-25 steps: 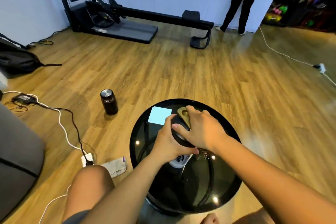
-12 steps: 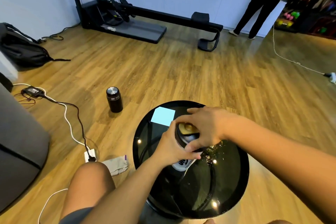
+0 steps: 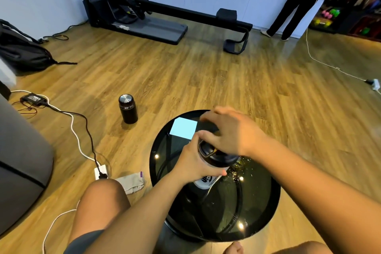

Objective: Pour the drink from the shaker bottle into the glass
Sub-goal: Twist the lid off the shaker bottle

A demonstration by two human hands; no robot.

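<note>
The shaker bottle [image 3: 208, 179], white with dark lettering and a black lid [image 3: 218, 158], stands on the round black glass table [image 3: 257, 208]. My left hand [image 3: 191, 163] is wrapped around its body from the left. My right hand [image 3: 231, 132] lies over the lid from above, fingers curled on it. Just right of the bottle, under my right wrist, a clear glass [image 3: 240, 166] shows only as glints on the tabletop; most of it is hidden.
A light blue square note [image 3: 183, 128] lies at the table's far edge. On the wood floor: a black flask [image 3: 127, 108], cables with a power strip [image 3: 101, 172], a grey pouch [image 3: 132, 182]. Gym equipment [image 3: 144, 16] and a standing person [image 3: 296, 0] are far back.
My right hand has shifted on the lid, turning from a grip at the near side to lying across the top. The left hand keeps its hold. The view has drifted slightly.
</note>
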